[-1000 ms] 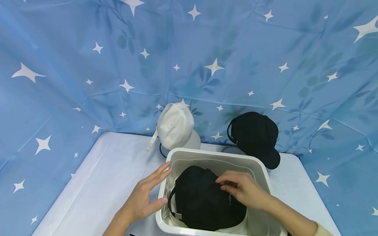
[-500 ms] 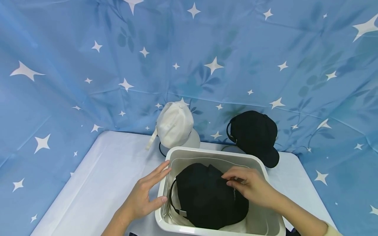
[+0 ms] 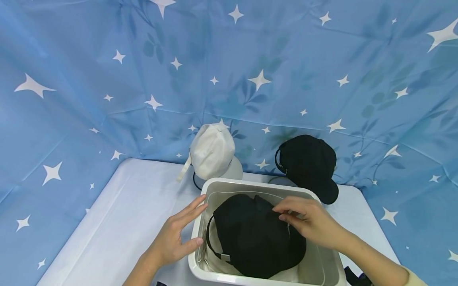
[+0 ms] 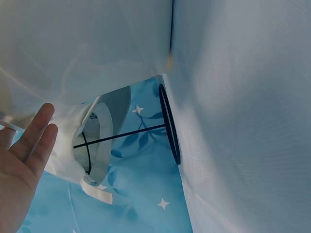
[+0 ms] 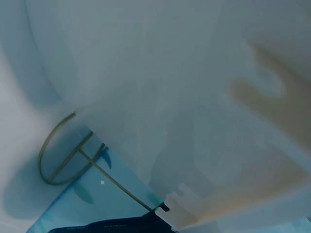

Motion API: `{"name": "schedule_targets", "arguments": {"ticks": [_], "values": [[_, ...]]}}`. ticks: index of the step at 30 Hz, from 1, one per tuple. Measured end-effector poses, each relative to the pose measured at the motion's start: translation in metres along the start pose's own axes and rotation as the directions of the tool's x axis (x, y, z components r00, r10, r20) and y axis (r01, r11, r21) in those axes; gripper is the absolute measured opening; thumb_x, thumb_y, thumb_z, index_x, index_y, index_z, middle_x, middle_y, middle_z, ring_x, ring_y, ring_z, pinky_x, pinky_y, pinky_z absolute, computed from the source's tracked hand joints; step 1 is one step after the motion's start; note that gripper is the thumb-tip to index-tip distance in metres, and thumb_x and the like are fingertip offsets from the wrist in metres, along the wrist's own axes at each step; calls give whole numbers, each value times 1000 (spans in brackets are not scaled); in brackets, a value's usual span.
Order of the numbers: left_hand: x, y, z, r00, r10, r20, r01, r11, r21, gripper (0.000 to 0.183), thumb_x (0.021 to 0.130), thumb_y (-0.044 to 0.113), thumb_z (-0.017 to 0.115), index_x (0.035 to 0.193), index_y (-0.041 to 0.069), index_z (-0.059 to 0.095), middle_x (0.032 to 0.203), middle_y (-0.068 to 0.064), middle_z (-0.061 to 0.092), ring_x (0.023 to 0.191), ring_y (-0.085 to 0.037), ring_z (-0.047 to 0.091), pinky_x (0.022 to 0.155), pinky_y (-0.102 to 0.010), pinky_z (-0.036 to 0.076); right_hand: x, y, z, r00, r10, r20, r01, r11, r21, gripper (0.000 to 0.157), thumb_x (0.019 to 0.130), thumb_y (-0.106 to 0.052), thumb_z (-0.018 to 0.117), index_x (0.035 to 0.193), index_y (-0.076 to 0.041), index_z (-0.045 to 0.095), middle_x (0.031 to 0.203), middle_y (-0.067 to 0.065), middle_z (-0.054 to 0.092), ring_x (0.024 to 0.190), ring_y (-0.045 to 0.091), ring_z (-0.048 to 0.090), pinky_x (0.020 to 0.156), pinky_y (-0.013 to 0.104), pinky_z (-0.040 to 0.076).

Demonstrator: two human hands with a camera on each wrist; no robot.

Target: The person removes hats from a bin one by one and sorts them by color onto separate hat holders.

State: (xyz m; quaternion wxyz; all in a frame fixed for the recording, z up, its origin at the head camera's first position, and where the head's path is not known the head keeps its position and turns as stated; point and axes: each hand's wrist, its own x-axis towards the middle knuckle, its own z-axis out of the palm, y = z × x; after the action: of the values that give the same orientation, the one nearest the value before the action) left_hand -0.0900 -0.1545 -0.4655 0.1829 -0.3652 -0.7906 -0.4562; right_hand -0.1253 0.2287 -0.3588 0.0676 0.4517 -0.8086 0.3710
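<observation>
A black cap (image 3: 259, 238) lies in the off-white plastic bin (image 3: 266, 185), its strap and metal buckle toward the left wall. My right hand (image 3: 309, 218) pinches the cap's fabric near its upper right side with thumb and fingertips. At the bin's left rim, my left hand (image 3: 175, 236) has its fingers spread and straight, fingertips right at the edge. The left wrist view shows these extended fingers (image 4: 36, 136) beside the bin's pale outer wall. Pale cloth (image 3: 214, 238) shows under the black cap. In the right wrist view, a pale wall and a blurred hand shape fill much of the frame.
Behind the bin, a white cap (image 3: 212, 153) hangs on a black wire stand (image 4: 170, 124). Further right, another black cap (image 3: 307, 163) sits on a brass-coloured wire stand (image 5: 104, 167). A blue star-patterned curtain (image 3: 229, 59) rises behind the white-covered table (image 3: 118, 222).
My right hand has moved slightly right and away from me, pulling the black cap a little the same way within the bin. My left hand stays at the rim.
</observation>
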Motion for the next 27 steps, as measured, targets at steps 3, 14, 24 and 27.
{"name": "schedule_targets", "arguments": {"ticks": [3,14,24,27], "values": [[0,0,0,1000,7,-1,-7,1000,2,76,84,18,71,156,8,50,163,-17,42,146,-30,48,117,-31,39,1,-1,-3,999,-37,-9,37,999,-2,55,77,23,77,117,-15,73,105,-1,73,87,11,68,74,17,57],[0,0,0,1000,5,-2,-5,1000,-3,76,84,18,71,156,8,50,164,-17,41,145,-31,49,115,-33,41,8,-11,-16,997,-63,-34,60,994,-88,59,72,25,79,113,-17,74,105,-3,75,89,8,69,70,15,56],[0,0,-1,1000,7,-6,-7,1000,-1,76,84,17,71,156,8,50,164,-16,41,144,-31,50,115,-33,42,13,-20,-31,996,-74,-52,69,995,-78,62,69,30,77,114,-14,74,106,-3,74,88,7,70,72,19,59],[0,0,0,1000,12,-8,-12,1000,-2,75,84,17,71,155,5,51,164,-17,41,144,-31,50,115,-32,41,14,-23,-35,993,-101,-68,94,992,-90,66,67,32,76,116,-12,74,105,-1,74,86,8,68,73,18,58]]}}
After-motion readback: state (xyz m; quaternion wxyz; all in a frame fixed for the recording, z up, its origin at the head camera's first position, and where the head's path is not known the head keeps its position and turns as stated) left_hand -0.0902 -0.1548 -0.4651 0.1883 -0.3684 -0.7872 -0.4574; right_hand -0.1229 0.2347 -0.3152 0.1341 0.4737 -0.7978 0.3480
